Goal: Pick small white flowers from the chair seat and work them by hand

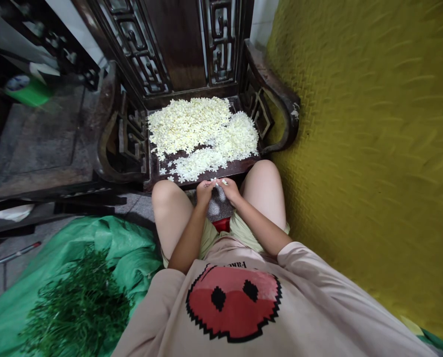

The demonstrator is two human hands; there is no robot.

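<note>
White flower between both hands' fingers

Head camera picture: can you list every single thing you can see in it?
white flowers: one big heap, creamy white, on the chair seat
wooden chair: one, dark carved wood, in front of the knees
yellow wall: one, yellow, along the right side
green sheet: one, green, on the floor at lower left
green stems: one pile, dark green, on the green sheet
green container: one, green with a pale top, blurred, upper left
left hand: one, pinching a small white flower at the seat's front edge
right hand: one, pinching the same small flower, fingertips meeting the left hand
</note>
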